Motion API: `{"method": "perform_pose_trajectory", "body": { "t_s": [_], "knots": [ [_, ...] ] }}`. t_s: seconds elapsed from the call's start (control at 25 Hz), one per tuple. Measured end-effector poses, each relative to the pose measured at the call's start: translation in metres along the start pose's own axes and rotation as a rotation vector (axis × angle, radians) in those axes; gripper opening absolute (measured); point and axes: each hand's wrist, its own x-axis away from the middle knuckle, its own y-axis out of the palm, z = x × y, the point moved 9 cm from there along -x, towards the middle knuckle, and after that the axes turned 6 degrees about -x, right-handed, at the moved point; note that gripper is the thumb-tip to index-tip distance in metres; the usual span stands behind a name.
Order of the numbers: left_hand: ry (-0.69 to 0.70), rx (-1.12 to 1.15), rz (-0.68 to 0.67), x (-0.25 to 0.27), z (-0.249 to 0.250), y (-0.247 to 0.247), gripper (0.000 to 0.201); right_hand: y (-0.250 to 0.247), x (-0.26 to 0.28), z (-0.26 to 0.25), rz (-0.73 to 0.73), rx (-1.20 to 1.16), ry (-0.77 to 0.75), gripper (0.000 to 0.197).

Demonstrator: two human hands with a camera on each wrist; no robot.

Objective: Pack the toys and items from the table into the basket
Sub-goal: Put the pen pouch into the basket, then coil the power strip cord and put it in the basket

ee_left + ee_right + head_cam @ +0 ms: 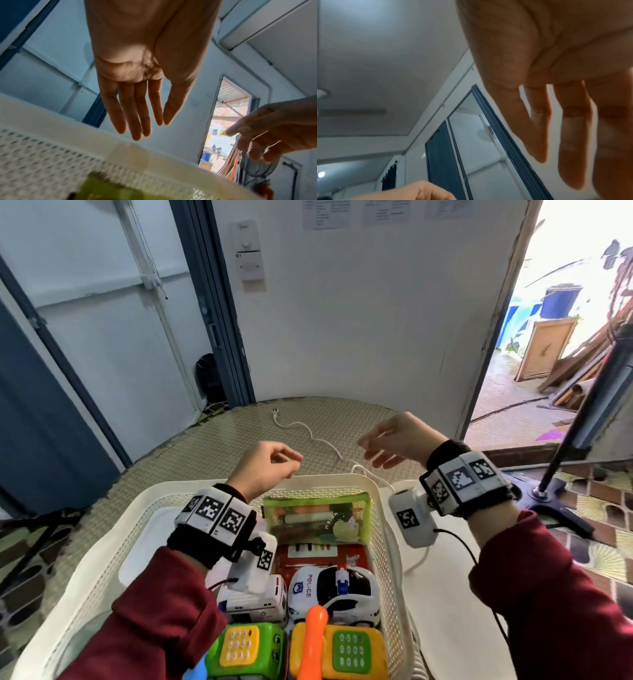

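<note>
A white perforated basket holds a green pencil case, a red toy piano, a police car, an ambulance, a green toy phone and a yellow toy phone with an orange handset. My left hand hovers empty above the basket's far rim; in the left wrist view my left hand has straight fingers above the basket rim and the pencil case. My right hand floats to its right, relaxed and empty, and shows as my right hand in the right wrist view.
The white table shows to the right of the basket. A white cable runs across the patterned floor toward the table. A black stand pole rises at the right beside an open doorway. A dark tripod leg lies at the left.
</note>
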Motion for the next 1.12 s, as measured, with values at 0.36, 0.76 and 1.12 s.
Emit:
{"method": "perform_pose_trajectory", "body": {
  "t_s": [0.36,0.76,1.12],
  "knots": [
    [0.174,0.067,-0.062,0.053,0.135,0.077,0.012,-0.061,0.030,0.070,-0.013,-0.065,-0.059,0.010],
    [-0.240,0.008,0.117,0.112,0.104,0.234,0.018,-0.016,0.045,0.210,-0.543,0.137,0.032,0.016],
    [-0.691,-0.549,0.022,0.183,-0.041,0.332,0.076,0.070,0.066,0.301,-0.699,0.285,0.011,0.024]
  ]
}}
